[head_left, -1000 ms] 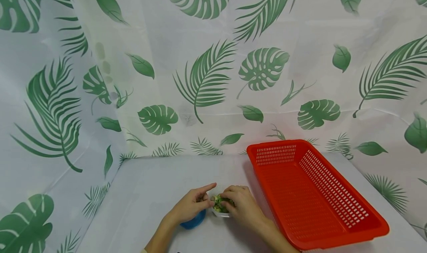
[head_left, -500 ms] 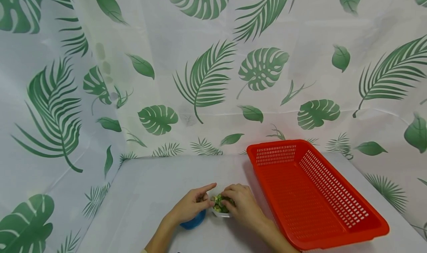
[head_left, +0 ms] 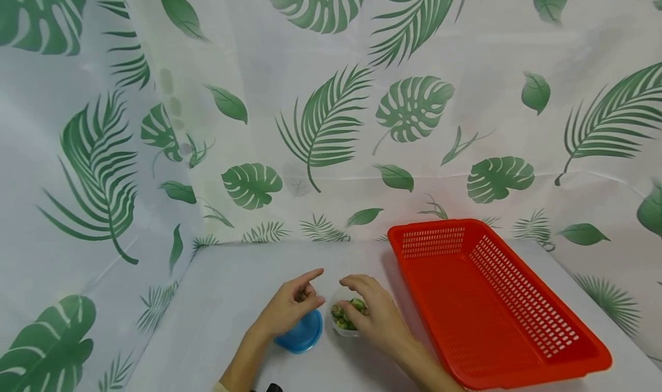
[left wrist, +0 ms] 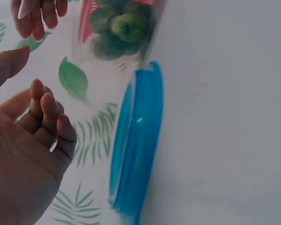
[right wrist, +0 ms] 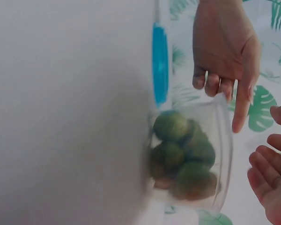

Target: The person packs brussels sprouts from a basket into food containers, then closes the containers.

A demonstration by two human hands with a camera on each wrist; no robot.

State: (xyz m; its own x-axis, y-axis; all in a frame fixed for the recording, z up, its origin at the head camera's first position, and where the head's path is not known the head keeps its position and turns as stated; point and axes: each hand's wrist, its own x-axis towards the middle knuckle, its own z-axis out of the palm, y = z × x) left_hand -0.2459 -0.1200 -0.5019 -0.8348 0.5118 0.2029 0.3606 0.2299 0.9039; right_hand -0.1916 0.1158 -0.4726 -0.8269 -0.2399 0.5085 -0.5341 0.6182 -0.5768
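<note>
A small clear plastic container stands on the table with several round green pieces inside, like small green fruits or vegetables. Left of it lies a round blue lid, seen edge-on in the left wrist view. My left hand hovers above the lid, index finger extended and the other fingers loosely bent, holding nothing. Over the container's right side is my right hand, its thumb and fingers spread apart and no piece between them. In the right wrist view its fingers are beside the container's rim.
A large red plastic basket with slotted walls stands to the right, close to my right forearm. A white backdrop with green leaf prints rises behind the white table. A small dark object shows at the bottom edge.
Both hands have lifted away from the green pieces. The right fingers have spread, and the left hand has drawn back slightly from the container, so more of the blue lid shows. The view has shifted slightly.
</note>
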